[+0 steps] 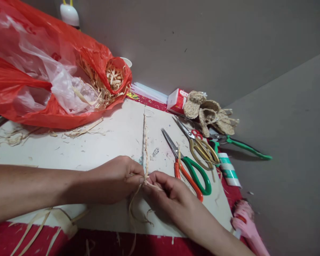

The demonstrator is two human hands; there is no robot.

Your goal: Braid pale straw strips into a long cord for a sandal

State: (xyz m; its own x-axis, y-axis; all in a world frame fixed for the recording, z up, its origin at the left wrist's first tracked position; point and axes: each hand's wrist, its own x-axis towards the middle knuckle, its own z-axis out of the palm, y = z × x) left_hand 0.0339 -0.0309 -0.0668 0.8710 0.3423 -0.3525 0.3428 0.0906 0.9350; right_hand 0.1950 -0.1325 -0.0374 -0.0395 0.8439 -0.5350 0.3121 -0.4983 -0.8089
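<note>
Pinching the braid [146,151] at its near end in the left fingers [135,180] and gripping a strand [154,186] in the right fingers [164,178], fold flat, tensioning evenly

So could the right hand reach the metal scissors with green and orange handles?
Probably yes: though the right hand holds the pale braided strand, the scissors lie beside it, green loop uncovered.

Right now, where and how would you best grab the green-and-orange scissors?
Probably by the green handle, coming from the near right: its loop lies on the side away from the right hand, and the blades point away from the person. An orange handle sits nearer that hand.
</note>
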